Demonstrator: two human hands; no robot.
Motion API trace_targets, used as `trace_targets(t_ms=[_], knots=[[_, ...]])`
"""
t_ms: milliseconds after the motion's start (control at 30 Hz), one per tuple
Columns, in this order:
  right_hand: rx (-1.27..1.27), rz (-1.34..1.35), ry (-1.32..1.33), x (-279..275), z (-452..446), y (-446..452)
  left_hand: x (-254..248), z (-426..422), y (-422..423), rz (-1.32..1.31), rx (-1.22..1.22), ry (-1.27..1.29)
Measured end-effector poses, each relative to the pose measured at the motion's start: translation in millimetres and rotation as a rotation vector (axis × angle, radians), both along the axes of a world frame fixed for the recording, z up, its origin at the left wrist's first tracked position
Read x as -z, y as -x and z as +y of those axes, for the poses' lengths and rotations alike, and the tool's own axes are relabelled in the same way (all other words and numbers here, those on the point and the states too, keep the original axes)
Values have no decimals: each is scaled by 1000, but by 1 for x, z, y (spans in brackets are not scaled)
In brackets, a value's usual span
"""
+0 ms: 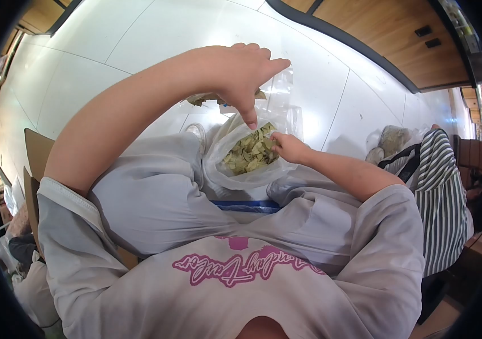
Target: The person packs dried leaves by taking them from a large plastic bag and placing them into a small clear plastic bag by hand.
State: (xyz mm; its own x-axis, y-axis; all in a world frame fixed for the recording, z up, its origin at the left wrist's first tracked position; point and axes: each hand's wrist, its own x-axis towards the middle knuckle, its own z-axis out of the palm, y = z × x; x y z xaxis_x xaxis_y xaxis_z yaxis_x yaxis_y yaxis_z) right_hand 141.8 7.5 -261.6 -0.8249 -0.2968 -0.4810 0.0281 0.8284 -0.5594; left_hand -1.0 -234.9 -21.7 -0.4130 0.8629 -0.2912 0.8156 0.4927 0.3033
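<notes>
A whitish plastic bag (216,164) stands open between my legs, with dry, pale green leaves (250,152) inside. Above its far edge is my left hand (252,73), fingers apart and thumb pointing down towards the leaves. My right hand (289,148) is at the bag's right side, its fingers closed by the leaves and rim; what they pinch is too small to tell. Brownish leaves (210,99) show partly behind my left wrist, near clear plastic (292,116) on the floor.
A blue strip (243,206) lies between my thighs. Cardboard (38,150) stands at the left. On the right are a filled clear bag (393,138) and a person in striped cloth (436,209). A wooden cabinet (388,34) borders the white tiled floor (320,85).
</notes>
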Motion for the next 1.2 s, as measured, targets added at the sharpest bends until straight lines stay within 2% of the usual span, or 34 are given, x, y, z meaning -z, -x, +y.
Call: trace_targets(t_ms=[133, 267, 333, 367, 433, 467, 500, 567, 733, 867, 1100, 1200], knots=[[65, -57, -49, -3, -1, -2, 1, 3, 0, -13, -4, 27], [4, -53, -61, -9, 4, -1, 2, 3, 0, -30, 0, 46], [92, -252, 23, -18, 5, 7, 2, 4, 0, -33, -7, 61], [92, -252, 24, -19, 8, 9, 3, 4, 0, -34, -12, 67], [383, -438, 285, -19, 14, 12, 6, 3, 2, -37, -21, 78], [476, -475, 342, -36, 11, 17, 8, 2, 3, -48, -12, 78], [466, -479, 344, -53, 9, 21, 10, 1, 4, -59, -5, 77], [634, -519, 541, -89, 8, 28, 16, 0, 4, -60, -4, 106], [679, -387, 638, -177, 13, 41, 32, -3, 4, -78, 11, 102], [740, -302, 745, -226, 11, 43, 40, -1, 2, -24, 59, -65], [726, -319, 738, -239, 3, 42, 38, 12, -6, 71, 82, -293], [774, -348, 743, -241, 1, 45, 35, 17, -10, 66, 55, -279]])
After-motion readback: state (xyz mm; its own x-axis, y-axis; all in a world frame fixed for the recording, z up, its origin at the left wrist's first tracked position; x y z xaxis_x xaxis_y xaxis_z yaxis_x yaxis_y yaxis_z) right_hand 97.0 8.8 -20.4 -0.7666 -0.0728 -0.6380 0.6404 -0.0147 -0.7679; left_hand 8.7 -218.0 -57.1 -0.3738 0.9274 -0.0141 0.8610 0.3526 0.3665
